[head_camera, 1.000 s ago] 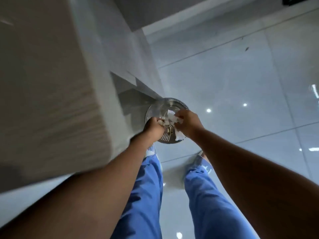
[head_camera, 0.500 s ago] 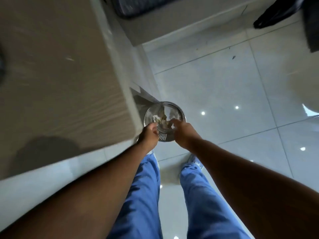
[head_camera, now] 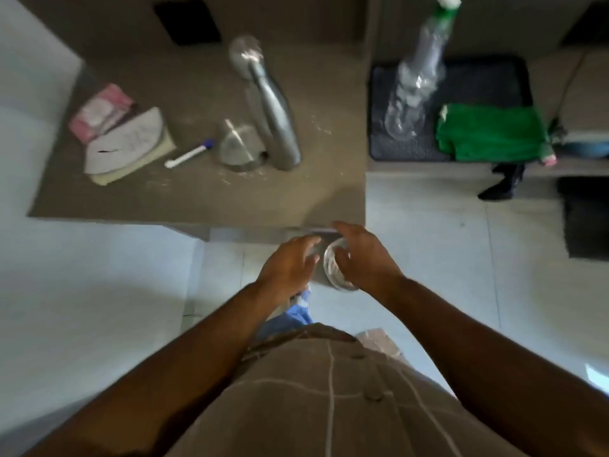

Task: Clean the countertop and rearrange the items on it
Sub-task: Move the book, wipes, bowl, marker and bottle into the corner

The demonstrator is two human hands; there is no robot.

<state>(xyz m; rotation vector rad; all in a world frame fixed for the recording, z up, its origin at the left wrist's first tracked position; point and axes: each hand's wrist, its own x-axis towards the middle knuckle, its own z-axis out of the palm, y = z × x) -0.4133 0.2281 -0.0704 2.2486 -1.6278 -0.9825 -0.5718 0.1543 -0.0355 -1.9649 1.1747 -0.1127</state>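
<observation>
A brown countertop (head_camera: 204,192) fills the upper left. On it lie a pink packet (head_camera: 99,110), a white and yellow sponge-like pad (head_camera: 128,146), a white pen with a blue tip (head_camera: 189,154), a metal cup (head_camera: 239,145) and a tall metal flask (head_camera: 268,107). Crumbs are scattered near the flask. Below the counter's front edge stands a round metal bin (head_camera: 333,270) on the floor. My left hand (head_camera: 290,268) and my right hand (head_camera: 365,258) hover over the bin, both with spread fingers and nothing in them.
To the right, a lower shelf carries a dark mat (head_camera: 478,94), a clear plastic bottle (head_camera: 418,74) and a green cloth (head_camera: 491,133). A black phone-like slab (head_camera: 186,21) lies at the counter's back. The floor is pale glossy tile (head_camera: 428,245).
The view has swung up from the floor onto the countertop. Both hands held white paper scraps over the bin a second ago; now they are empty, fingers apart, and lifted above it.
</observation>
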